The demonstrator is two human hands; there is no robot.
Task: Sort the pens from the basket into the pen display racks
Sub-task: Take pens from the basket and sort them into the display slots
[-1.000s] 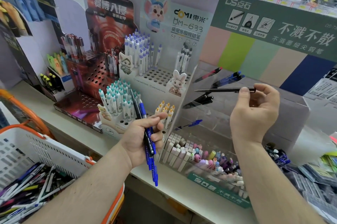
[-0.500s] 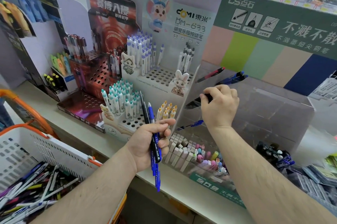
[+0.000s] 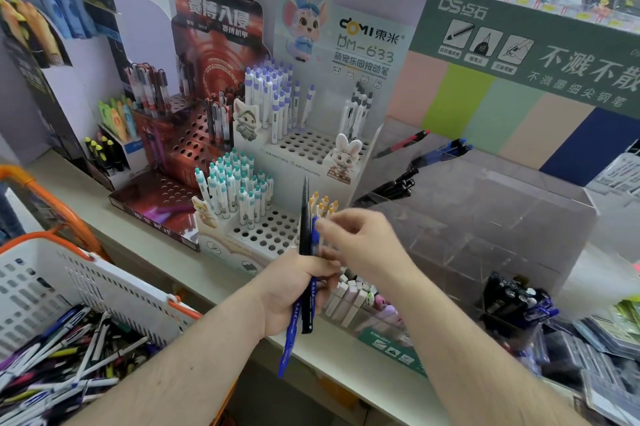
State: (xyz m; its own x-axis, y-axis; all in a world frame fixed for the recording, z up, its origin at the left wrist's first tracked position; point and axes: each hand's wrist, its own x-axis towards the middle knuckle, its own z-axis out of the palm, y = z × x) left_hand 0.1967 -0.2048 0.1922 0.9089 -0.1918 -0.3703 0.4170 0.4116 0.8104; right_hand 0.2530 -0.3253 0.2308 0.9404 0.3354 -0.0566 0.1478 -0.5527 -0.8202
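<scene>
Left hand wrapped around a small bundle of pens at mid-barrel, held upright over the front edge of the desk: a black pen standing tallest, a blue pen hanging lowest below the fist. Right hand brought in just beside the bundle's upper end, fingers bent and touching the blue barrel near the top; blurred, so impossible to tell whether pinching yet or only reaching.

Behind the hands, the white perforated rack with teal-capped pens, and to the right a clear acrylic tiered rack with black pens, blue pens and a red pen lying slanted in separate slots. White basket with orange handles at lower left, still holding a heap of mixed loose pens.

Probably selecting the next pen for the acrylic rack, with plenty of sorting left.

Handling, as a judgement: light, stiff, smooth plastic barrels, apt to slide against each other. Best taken near the top end between thumb and forefinger and drawn straight up along its length, left grip loosened just enough. Pulling sideways likely to drag a neighbour out; clips may snag. Nothing fragile beyond the tips.
</scene>
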